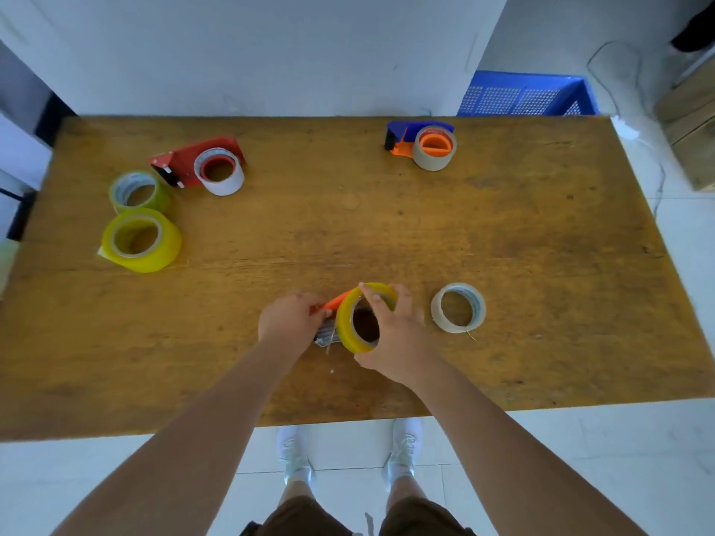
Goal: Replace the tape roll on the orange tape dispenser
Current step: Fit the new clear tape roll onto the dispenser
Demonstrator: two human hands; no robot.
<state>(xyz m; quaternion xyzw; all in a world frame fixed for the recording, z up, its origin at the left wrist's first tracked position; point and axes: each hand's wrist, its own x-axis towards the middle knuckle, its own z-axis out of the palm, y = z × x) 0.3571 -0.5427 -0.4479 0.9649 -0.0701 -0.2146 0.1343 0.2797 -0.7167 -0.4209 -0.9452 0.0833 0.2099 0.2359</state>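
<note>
The orange tape dispenser (335, 302) lies near the table's front middle, mostly hidden; only an orange strip and its metal end show. My left hand (288, 319) grips the dispenser's left side. My right hand (390, 334) holds a yellow tape roll (350, 323) tilted on edge right against the dispenser, fingers over the top of the roll and thumb below it. A nearly spent clear roll (458, 307) lies flat on the wooden table (503, 245), just right of my right hand.
A red dispenser (201, 158) carrying a white roll sits at the back left. Two yellowish rolls (141, 193) (141, 239) lie beside it. A blue and orange dispenser (423, 143) stands at the back right. A blue crate (526, 95) sits on the floor behind the table.
</note>
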